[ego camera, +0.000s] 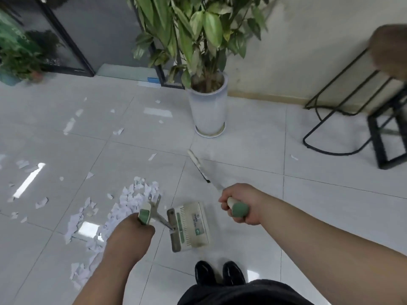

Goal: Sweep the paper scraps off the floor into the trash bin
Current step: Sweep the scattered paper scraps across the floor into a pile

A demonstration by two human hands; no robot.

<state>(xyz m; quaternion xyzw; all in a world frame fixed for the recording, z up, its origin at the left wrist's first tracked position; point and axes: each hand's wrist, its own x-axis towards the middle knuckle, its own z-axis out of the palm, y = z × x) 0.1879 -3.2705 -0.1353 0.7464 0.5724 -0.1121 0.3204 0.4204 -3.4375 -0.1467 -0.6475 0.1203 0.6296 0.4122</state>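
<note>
Left hand gripping dustpan, right hand gripping blurred broom, seemingly near plant pot, stool right

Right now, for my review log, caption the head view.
Left hand holds the dustpan, right hand the broom, beside heaped paper scraps on a tiled floor.

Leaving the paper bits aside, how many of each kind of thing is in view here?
Hands: 2, left hand, right hand
Sweeping tools: 2, dustpan, broom
Shoes: 2, left shoe, right shoe
Plants: 2, big potted plant, blurred plant far left
Stool: 1
Total: 9
</note>
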